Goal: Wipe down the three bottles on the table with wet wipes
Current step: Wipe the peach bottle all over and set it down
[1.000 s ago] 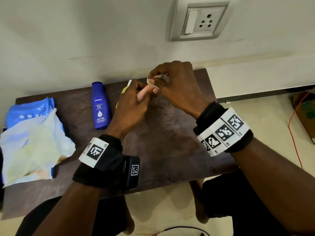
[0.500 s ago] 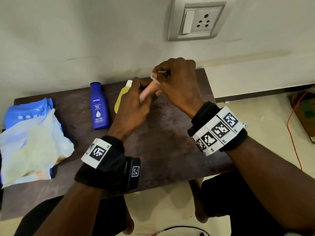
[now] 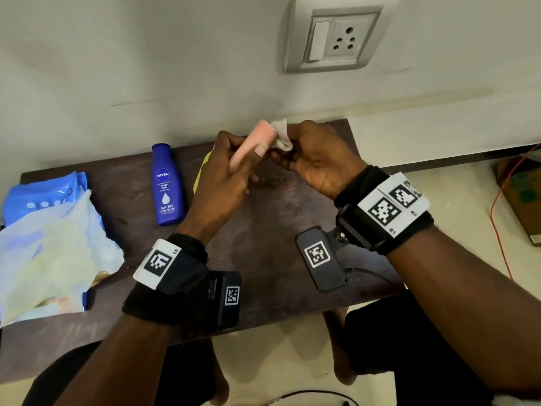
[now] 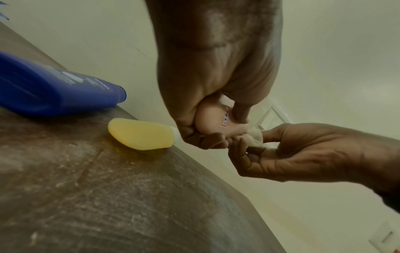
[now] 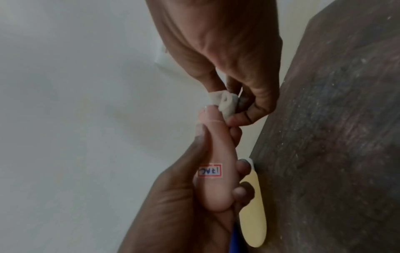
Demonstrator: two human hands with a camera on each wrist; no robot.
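Your left hand (image 3: 225, 183) is gripping the pink bottle (image 3: 248, 146); right hand (image 3: 319, 159) is pinching the wipe (image 3: 281, 136) at its cap. Wet plastic could be slipping loose.

You have a dark brown wooden table (image 3: 263, 259), scuffed and streaked, pushed against the wall. At centre left of the frame a blue Nivea body milk bottle (image 3: 167, 186) lies flat on it. Just to its right lies a yellow bottle (image 4: 141, 134) with a white cap. At the left edge sits a crumpled blue wet wipes pack (image 3: 49, 247).
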